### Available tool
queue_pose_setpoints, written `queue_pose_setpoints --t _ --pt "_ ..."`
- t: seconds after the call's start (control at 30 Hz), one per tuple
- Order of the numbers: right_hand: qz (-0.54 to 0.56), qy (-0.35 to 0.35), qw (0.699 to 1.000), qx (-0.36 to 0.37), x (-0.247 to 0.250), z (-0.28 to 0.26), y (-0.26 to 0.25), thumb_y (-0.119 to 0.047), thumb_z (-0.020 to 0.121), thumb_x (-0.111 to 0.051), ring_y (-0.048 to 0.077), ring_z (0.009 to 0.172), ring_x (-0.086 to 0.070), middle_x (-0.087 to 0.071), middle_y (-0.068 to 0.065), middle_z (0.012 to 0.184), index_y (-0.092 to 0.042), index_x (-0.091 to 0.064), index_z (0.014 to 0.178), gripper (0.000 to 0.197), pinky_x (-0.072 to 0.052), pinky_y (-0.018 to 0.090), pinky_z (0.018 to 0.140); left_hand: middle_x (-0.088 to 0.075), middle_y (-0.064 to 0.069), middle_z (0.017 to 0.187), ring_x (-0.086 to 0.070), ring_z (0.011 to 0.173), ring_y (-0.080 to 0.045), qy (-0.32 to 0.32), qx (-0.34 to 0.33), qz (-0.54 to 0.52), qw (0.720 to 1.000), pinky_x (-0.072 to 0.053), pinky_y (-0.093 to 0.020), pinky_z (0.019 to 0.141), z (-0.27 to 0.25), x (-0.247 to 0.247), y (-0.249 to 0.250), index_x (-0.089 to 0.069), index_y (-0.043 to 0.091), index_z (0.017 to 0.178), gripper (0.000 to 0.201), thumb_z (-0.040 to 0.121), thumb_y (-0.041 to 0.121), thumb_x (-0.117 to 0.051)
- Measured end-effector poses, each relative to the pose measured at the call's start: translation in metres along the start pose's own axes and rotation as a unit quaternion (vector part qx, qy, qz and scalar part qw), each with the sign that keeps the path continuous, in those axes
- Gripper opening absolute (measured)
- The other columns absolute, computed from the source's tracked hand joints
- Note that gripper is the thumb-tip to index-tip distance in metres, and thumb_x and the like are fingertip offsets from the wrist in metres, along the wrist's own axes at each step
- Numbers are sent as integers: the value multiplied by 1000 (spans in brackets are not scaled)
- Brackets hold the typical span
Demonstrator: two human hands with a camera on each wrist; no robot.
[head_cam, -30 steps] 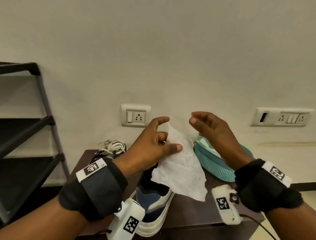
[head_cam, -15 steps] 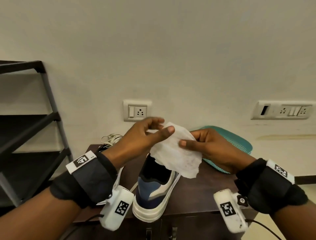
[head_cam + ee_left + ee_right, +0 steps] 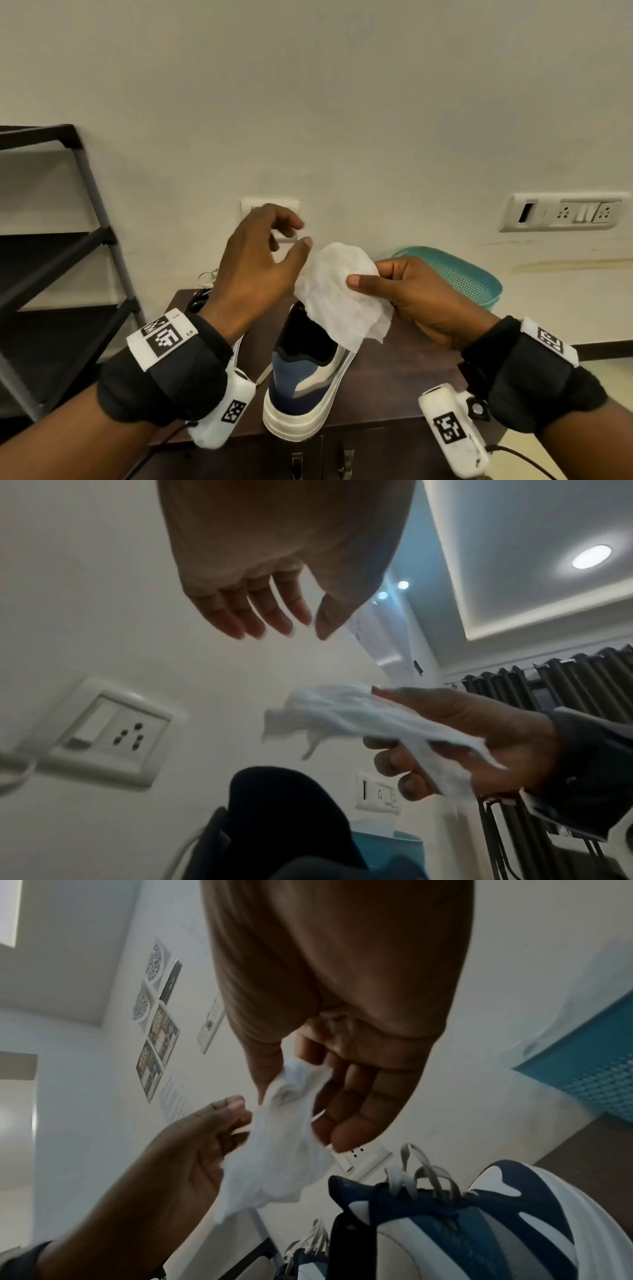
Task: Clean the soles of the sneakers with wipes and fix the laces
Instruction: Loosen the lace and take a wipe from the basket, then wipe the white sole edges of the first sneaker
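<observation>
The right hand [image 3: 421, 301] pinches a crumpled white wipe [image 3: 342, 298] between thumb and fingers at centre frame in the head view, holding it in the air. The left hand [image 3: 253, 270] hovers just left of the wipe, fingers loosely spread and holding nothing; its thumb tip sits close to the wipe's upper edge, but whether it touches is unclear.

Directly below the wipe, lower centre of the frame, a blue-and-white sneaker [image 3: 305, 387] stands upright on a dark wooden cabinet [image 3: 387, 383], heel toward the viewer and toe toward the wall, so its long axis runs away from the person. Its sole is face down on the cabinet. A second sneaker is mostly hidden behind the left wrist, with its laces [image 3: 205, 279] showing near the wall. A teal basket [image 3: 469, 281] lies at right.

The free left hand is nearer the sneaker's heel and looks best placed to lift and tip it, exposing the sole to the wipe.
</observation>
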State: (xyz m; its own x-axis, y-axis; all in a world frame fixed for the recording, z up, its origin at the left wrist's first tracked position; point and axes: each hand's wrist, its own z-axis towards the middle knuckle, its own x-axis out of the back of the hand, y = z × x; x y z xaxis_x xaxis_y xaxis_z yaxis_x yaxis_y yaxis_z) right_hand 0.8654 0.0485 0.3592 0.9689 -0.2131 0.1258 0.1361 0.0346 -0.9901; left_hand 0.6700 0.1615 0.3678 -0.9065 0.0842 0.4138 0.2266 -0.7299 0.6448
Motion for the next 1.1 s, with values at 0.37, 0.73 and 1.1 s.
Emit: queue_pose_setpoints --t 0.37,0.73,1.1 --pt "102 55 991 71 3 3 -3 -22 79 -74 47 101 -67 -70 23 115 -3 -68 120 45 -57 53 89 -77 -16 86 -76 75 -34 -166 141 -206 954 -64 -51 72 -16 -17 8 -75 5 102 22 93 24 -72" --pt "238 64 969 26 -14 0 10 -17 89 -67 44 115 -63 -66 28 121 10 -60 123 45 -52 56 98 -78 -16 91 -77 82 -35 -187 207 -255 926 -64 -44 70 -24 -29 20 -67 3 112 24 97 22 -67" --pt "32 271 960 60 36 7 29 -6 90 -70 22 85 -74 -76 10 98 -9 -72 99 9 -62 42 76 -65 5 71 -61 68 -11 -376 -23 295 878 -53 -36 66 -62 -32 -8 -62 21 80 56 80 77 -59"
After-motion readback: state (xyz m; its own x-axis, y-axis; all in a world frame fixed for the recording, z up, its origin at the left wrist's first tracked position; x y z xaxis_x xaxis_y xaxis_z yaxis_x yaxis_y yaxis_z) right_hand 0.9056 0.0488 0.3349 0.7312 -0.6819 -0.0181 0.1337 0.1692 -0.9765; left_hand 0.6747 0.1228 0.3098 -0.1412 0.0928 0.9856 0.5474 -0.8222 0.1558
